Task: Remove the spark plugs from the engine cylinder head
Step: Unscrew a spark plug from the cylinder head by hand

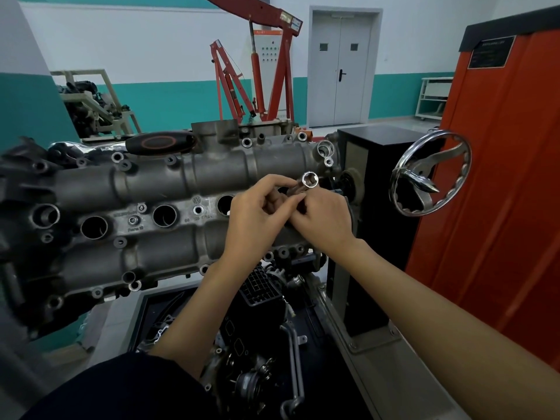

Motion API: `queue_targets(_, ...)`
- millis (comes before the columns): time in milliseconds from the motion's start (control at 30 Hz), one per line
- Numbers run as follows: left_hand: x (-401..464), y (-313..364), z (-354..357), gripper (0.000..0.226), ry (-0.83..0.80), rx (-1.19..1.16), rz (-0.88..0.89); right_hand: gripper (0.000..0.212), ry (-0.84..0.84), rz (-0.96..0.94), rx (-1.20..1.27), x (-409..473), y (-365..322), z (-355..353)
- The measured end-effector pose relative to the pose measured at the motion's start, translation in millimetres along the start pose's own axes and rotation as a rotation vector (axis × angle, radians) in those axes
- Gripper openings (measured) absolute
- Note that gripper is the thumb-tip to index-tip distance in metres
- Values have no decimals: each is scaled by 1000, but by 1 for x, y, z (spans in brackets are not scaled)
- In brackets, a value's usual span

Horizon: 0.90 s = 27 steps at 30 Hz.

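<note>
Workshop with white-and-teal walls, a grey double door (341, 66) at the back, red engine hoists (269, 65) before it, and an orange cabinet (500, 177) along my right. The engine cylinder head (127, 213) is carried on a stand whose chrome handwheel (430, 172) sits at the head's right end; three open plug wells run along the head's centre line, the leftmost (94, 227) near its left end. A black-handled ratchet (160, 143) lies along the head's far edge. My left hand (257, 222) and right hand (324, 222) meet over the right end of the head, both curled around a chrome spark plug socket (309, 180) whose open mouth tilts up and away from me. The socket's lower shaft is hidden by my fingers, so whether a spark plug sits inside cannot be told; a fourth well would lie beneath my hands and is covered. The head's left end is cut off at the frame edge, and parts below the stand are dark and hard to make out.
</note>
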<state>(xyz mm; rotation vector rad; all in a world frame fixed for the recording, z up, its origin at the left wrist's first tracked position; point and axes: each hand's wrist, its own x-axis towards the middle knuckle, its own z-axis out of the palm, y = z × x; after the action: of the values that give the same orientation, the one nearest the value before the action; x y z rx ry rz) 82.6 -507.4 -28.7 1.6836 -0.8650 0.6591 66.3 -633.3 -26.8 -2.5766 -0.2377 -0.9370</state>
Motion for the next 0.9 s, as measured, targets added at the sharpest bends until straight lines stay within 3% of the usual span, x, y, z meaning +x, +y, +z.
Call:
queue_targets(400,1,0,-1,20,21,0,-19,33,20,43,11,0,-1,1)
queue_targets(633,1,0,-1,28,20,6,-13,23,-7,1,-20,0,2,2)
queue_targets(900,1,0,0,22,40,25,1,34,37,23,69,0,-1,0)
